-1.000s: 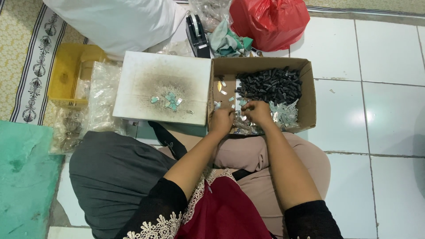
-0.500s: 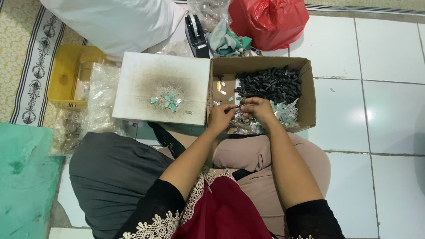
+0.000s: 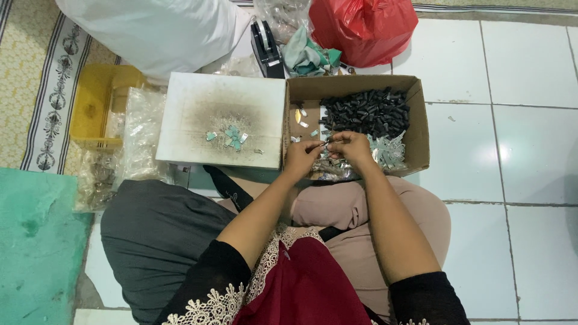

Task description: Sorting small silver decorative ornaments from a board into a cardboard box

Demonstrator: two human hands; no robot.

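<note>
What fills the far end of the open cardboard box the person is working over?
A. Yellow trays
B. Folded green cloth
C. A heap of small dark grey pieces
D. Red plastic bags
C: the far part of the cardboard box holds a heap of small dark grey pieces, while the left hand and right hand meet over shiny bits nearer the person.
</note>
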